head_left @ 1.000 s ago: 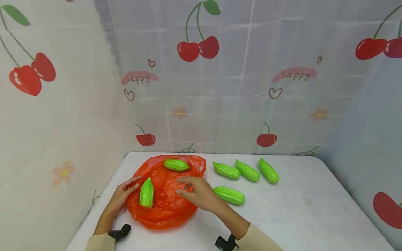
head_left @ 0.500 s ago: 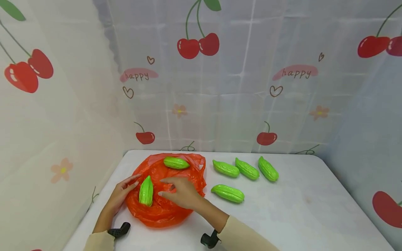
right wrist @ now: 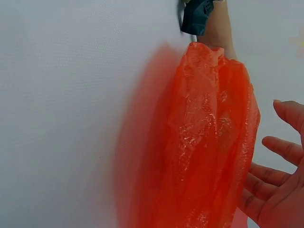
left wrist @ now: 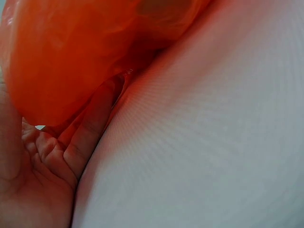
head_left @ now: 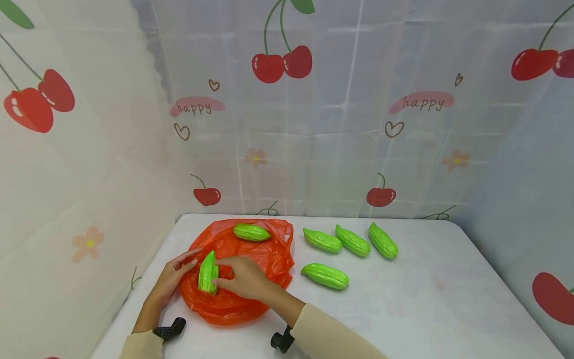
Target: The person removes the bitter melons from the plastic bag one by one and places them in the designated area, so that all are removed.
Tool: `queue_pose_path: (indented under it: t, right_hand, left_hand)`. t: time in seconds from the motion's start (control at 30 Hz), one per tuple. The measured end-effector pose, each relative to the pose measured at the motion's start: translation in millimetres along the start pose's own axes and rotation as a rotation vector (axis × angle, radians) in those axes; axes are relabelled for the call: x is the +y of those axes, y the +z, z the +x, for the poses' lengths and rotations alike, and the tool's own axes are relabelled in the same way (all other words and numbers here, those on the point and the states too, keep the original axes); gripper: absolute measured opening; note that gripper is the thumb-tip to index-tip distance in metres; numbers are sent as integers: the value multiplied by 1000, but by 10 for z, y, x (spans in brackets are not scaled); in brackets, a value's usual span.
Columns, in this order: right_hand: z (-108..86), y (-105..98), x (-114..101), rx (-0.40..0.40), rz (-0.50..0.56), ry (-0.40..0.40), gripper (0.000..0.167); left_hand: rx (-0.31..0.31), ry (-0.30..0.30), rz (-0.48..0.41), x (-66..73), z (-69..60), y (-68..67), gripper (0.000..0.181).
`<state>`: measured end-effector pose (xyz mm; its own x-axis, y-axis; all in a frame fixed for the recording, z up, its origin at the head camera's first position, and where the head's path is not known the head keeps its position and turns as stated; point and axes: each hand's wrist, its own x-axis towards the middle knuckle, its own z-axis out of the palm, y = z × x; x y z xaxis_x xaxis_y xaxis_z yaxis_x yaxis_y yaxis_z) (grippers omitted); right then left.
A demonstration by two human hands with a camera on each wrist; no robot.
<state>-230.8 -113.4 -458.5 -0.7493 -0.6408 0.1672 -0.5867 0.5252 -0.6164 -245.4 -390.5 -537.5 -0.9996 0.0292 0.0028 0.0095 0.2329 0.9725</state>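
Note:
A green bitter melon (head_left: 208, 273) sits upright-ish at the left inside a red plastic bag (head_left: 227, 311); a second bitter melon (head_left: 252, 233) lies at the bag's far edge. My right hand (head_left: 244, 279) reaches over the bag, thumb and forefinger extended at the nearer melon's right side; whether they touch it is hard to tell. In the right wrist view the right hand (right wrist: 285, 190) has spread fingers beside the red plastic. My left hand (head_left: 172, 276) rests against the bag's left side. The left wrist view shows its straight fingers (left wrist: 92, 123) under the bag's edge.
Several more bitter melons lie on the white table (head_left: 403, 309) right of the bag: three in a back row, among them one bitter melon (head_left: 383, 241), and a single bitter melon (head_left: 325, 276) nearer. A printed curtain (head_left: 323, 149) stands behind the table.
My right hand has moved left across the bag, from its right part to the nearer melon inside. The left hand and the melons have stayed in place.

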Motion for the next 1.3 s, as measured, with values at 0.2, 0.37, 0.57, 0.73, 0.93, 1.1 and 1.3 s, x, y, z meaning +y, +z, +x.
queue_pose_path:
  t: [0.2, 0.37, 0.57, 0.73, 0.93, 1.1, 1.3]
  right_hand:
    - [79, 85, 40, -18, 5, 2, 60]
    - [127, 137, 60, -53, 32, 19, 65]
    - [194, 203, 87, -72, 40, 36, 67]
    - [242, 264, 79, -76, 15, 21, 67]
    - [279, 319, 60, -79, 10, 37, 67]
    - [284, 361, 63, -88, 6, 56, 70]
    - [308, 394, 53, -97, -18, 75, 76]
  left_hand:
    - [-11, 12, -9, -17, 7, -3, 52]
    - [-12, 15, -4, -21, 8, -7, 52]
    - [-4, 6, 11, -10, 9, -9, 53]
    - [-3, 4, -2, -10, 4, -10, 53]
    - [-13, 22, -4, -23, 0, -18, 50]
    - [-23, 37, -1, -29, -7, -26, 48]
    - [-45, 64, 5, -19, -10, -35, 45]
